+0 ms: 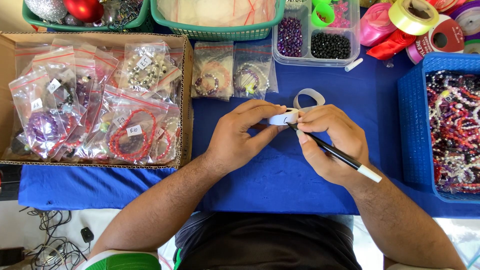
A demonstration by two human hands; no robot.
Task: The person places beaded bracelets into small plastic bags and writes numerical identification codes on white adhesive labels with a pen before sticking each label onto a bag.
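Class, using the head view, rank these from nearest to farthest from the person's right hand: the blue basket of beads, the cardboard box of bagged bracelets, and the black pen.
1. black pen: held in the right hand.
2. blue basket: to the right.
3. cardboard box: far left, beyond the left hand.

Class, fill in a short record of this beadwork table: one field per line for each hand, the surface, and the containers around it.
Left hand: left hand pinches a roll of white tape
Right hand: right hand holds a black pen, tip on the tape
Surface: blue cloth over the table
Left side: cardboard box of bagged bracelets
Right side: blue basket of loose beads
Far edge: clear bead tray, ribbon spools
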